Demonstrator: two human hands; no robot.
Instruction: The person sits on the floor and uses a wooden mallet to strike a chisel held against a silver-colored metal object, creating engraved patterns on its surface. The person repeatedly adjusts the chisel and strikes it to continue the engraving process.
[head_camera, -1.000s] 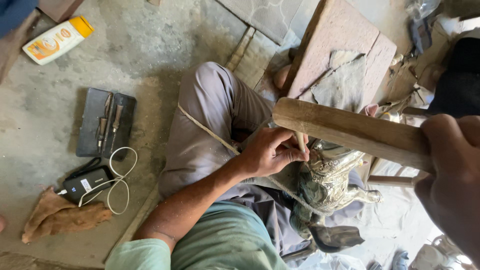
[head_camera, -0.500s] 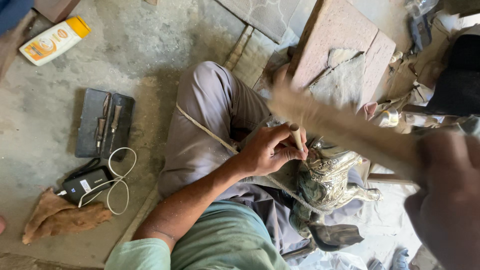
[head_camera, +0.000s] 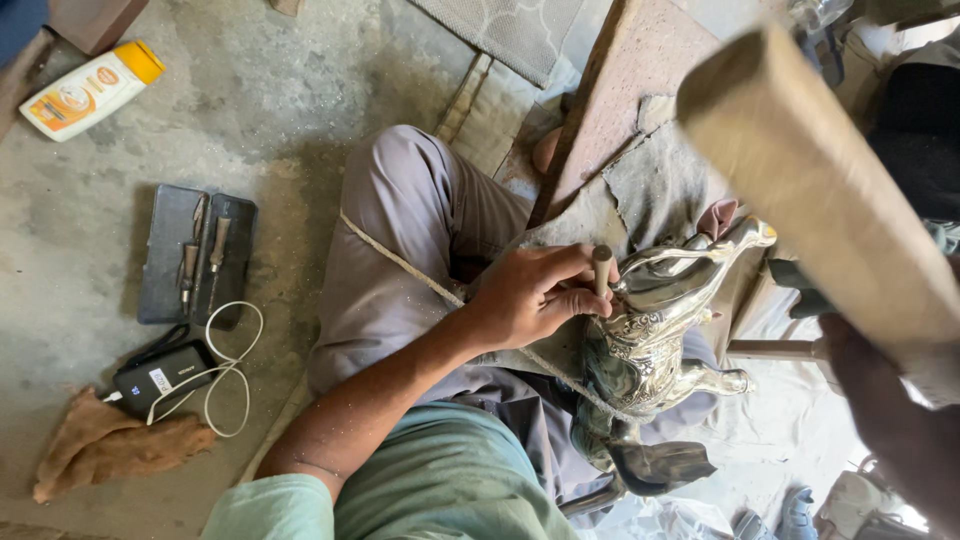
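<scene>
While the wooden mallet (head_camera: 830, 190), low over the silver ewer (head_camera: 650, 330) a second ago, now swings high in the right hand (head_camera: 890, 420), fingers unclear, the left hand (head_camera: 535, 295) pinches a punch (head_camera: 602, 270) onto the ewer in the lap; left of it: tool case (head_camera: 195, 255), cloth (head_camera: 110, 445), concrete floor (head_camera: 290, 110).

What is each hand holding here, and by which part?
Left hand pinches a short punch by its shaft, against the silver vessel. Right hand grips the wooden mallet at its lower end.
</scene>
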